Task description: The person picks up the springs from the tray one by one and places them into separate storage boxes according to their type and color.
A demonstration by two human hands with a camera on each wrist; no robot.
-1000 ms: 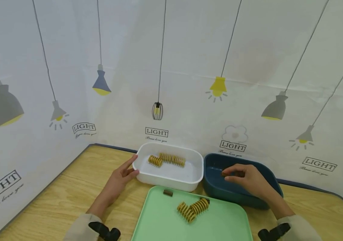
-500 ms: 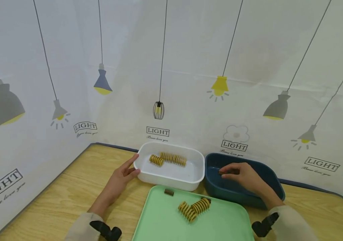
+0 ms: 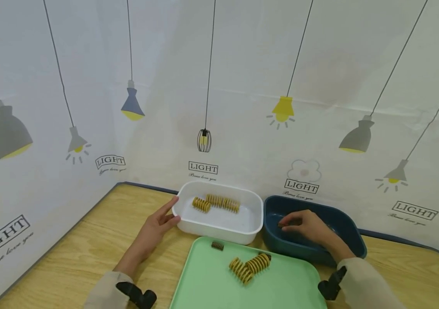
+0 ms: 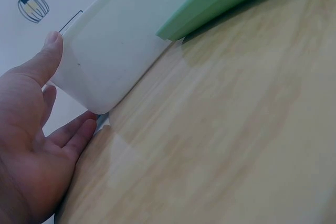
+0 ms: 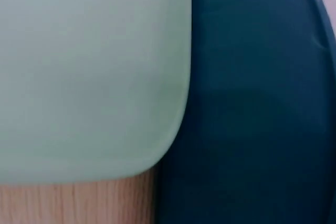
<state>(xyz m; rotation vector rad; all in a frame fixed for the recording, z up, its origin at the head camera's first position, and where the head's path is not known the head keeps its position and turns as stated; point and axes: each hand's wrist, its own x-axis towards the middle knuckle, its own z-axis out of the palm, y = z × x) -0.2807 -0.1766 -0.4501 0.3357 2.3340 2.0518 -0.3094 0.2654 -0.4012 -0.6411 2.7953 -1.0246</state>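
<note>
In the head view my right hand [image 3: 306,225] reaches into the dark blue bin [image 3: 316,253] and pinches a small dark coil spring [image 3: 280,225] at its fingertips, near the bin's left end. My left hand [image 3: 151,229] touches the left end of the white bin [image 3: 219,231] with thumb and fingers extended. In the left wrist view the thumb of the left hand [image 4: 31,124] lies by the white bin's rim, fingers beside its lower corner. Gold coil springs [image 3: 202,204] lie in the white bin. The right hand is outside the right wrist view.
In front of the bins is a green tray [image 3: 266,292] bearing two large gold springs [image 3: 241,271], a small dark spring [image 3: 217,246] and a dark piece [image 3: 268,256] partly hidden behind a gold one. A printed curtain [image 3: 242,86] stands behind the wooden table [image 3: 96,240].
The right hand has shifted slightly left and lower inside the blue bin with the small dark spring. The left hand stays at the white bin.
</note>
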